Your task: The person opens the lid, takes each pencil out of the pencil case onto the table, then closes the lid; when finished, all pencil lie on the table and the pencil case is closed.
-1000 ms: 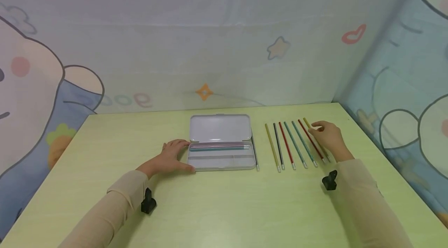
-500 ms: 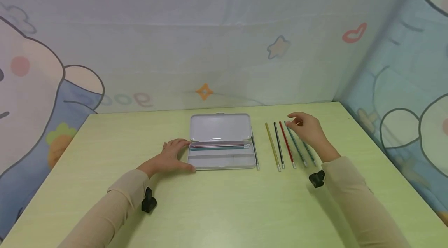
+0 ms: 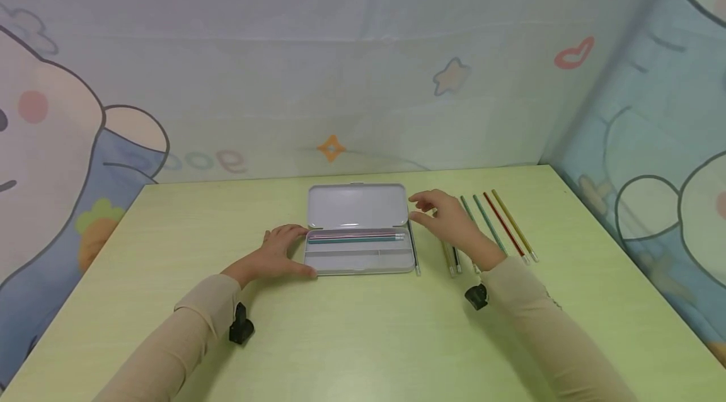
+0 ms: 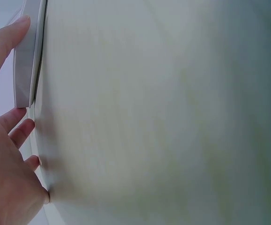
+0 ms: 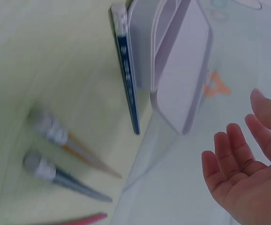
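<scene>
An open pencil case [image 3: 340, 263] lies on the table, its pale lid [image 3: 357, 206] tipped back. Several pencils [image 3: 353, 240] lie in its rear compartment. My left hand [image 3: 275, 261] touches the case's left end; in the left wrist view its thumb [image 4: 14, 35] rests against the case side, with the fingers spread. Along the case's right side lies a dark blue pencil [image 5: 128, 70], also seen in the head view. My right hand [image 3: 450, 220], holding nothing, hovers just right of that pencil with loosely bent fingers and thumb apart. Part of the pencil row is hidden under it.
Right of the case, several loose pencils lie in a slanted row, among them a yellow pencil [image 3: 513, 222], a red pencil [image 3: 503, 225] and a teal pencil [image 3: 490, 222]. A printed cloth [image 3: 374, 106] hangs behind the table [image 3: 351, 339].
My right hand has moved left, from over the yellow pencil at the row's right end, across the row, to near the case. My left hand and the case have stayed put.
</scene>
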Tool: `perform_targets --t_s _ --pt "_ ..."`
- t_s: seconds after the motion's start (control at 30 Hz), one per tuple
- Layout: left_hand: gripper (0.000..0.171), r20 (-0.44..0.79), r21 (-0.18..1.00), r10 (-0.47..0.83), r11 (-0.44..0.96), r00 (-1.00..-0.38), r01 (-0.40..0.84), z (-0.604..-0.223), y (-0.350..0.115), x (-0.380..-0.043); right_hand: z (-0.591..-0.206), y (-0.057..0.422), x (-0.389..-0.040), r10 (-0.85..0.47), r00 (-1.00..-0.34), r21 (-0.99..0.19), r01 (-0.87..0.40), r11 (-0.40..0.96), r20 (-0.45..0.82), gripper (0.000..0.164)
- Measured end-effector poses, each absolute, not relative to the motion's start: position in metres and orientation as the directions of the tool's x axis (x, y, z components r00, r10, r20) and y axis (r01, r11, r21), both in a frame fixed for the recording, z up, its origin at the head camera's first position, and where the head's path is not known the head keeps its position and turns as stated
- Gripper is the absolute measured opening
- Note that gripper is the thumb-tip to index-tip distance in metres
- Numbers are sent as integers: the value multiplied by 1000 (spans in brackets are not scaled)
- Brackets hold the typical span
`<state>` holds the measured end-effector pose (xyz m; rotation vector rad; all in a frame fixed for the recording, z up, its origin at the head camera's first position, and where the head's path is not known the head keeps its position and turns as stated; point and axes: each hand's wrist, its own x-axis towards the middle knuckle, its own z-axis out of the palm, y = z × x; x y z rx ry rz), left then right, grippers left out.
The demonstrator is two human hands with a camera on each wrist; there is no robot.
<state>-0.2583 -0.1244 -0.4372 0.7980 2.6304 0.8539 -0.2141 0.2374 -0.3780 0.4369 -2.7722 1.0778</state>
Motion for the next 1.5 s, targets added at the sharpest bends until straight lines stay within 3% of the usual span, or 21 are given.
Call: perform_targets --t_s 0.53,1.5 --pt "91 -78 621 563 673 -823 402 -438 -124 -256 -401 188 -222 -425 -895 -641 -405 652 134 35" --pt "90 -76 622 577 665 -813 413 -433 -104 -253 -407 190 -218 -443 -896 -549 -376 746 11 33"
